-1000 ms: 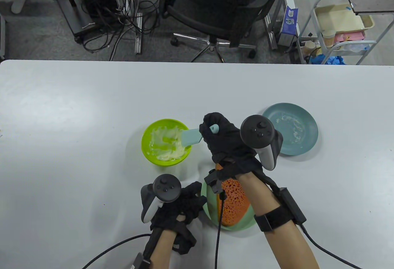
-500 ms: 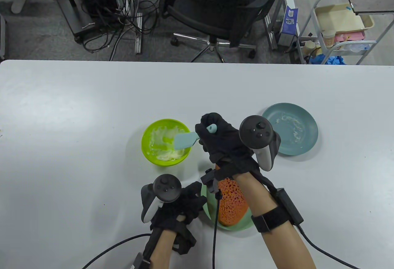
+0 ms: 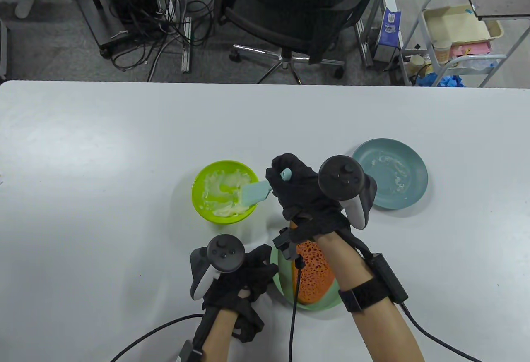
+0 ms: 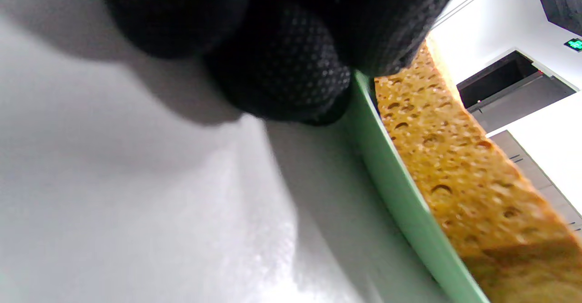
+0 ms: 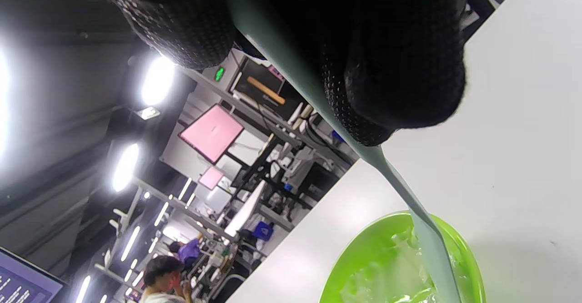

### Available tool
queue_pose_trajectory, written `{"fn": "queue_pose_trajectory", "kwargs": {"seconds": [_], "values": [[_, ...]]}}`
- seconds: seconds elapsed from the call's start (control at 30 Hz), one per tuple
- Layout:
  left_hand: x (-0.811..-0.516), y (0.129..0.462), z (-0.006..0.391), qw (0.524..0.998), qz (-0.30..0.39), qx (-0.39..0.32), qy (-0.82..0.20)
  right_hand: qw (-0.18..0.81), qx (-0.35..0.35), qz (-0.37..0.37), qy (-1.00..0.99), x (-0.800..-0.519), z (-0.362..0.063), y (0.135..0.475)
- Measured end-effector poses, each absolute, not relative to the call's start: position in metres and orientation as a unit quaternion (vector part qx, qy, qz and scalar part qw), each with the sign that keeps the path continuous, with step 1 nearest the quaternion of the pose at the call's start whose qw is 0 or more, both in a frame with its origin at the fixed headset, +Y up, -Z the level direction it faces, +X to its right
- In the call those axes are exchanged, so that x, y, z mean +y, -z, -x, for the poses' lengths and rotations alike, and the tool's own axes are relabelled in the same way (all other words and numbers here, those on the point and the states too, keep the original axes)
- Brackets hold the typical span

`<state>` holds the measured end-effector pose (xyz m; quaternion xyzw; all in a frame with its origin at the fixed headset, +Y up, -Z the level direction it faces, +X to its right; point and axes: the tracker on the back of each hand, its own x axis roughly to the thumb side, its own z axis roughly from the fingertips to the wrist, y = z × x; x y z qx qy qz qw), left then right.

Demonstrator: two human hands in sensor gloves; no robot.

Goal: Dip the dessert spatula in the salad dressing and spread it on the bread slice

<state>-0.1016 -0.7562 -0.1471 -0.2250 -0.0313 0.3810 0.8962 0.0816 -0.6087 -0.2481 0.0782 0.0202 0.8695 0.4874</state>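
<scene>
A lime green bowl [image 3: 198, 188] of whitish salad dressing [image 3: 223, 190] stands mid-table. My right hand [image 3: 296, 188] grips the handle of a light blue dessert spatula [image 3: 254, 193]; its blade reaches over the bowl's right rim into the dressing. In the right wrist view the spatula [image 5: 423, 230] runs down from my fingers [image 5: 400, 66] into the bowl [image 5: 359, 257]. An orange-brown bread slice [image 3: 312, 273] lies on a pale green plate [image 3: 281, 283], partly under my right forearm. My left hand [image 3: 248, 273] rests at that plate's left rim; the left wrist view shows fingers [image 4: 291, 66] touching the rim [image 4: 395, 189] beside the bread [image 4: 454, 166].
A blue-grey plate [image 3: 408, 171] smeared with dressing sits right of my right hand. Cables trail from both wrists toward the table's near edge. A black office chair [image 3: 298, 10] and a cart [image 3: 459, 35] stand beyond the far edge.
The spatula blade went left over the bowl, then dipped lower into the dressing near the right rim. My right hand shifted slightly. The left hand stayed at the plate.
</scene>
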Motion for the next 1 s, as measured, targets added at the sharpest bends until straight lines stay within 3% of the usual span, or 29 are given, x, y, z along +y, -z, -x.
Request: {"fn": "queue_pose_trajectory", "kwargs": {"seconds": [0.6,0.83,1.0], "values": [[-0.756,0.147,0.101,0.9,0.221,-0.032,-0.375,0.528,0.005,-0.073,-0.846,-0.602,-0.102,0.247],[-0.756,0.146,0.101,0.901,0.219,-0.033,-0.373,0.591,0.008,-0.059,-0.804,-0.605,-0.15,0.24],[-0.756,0.146,0.1,0.902,0.216,-0.032,-0.371,0.654,0.002,-0.041,-0.755,-0.626,-0.203,0.226]]}}
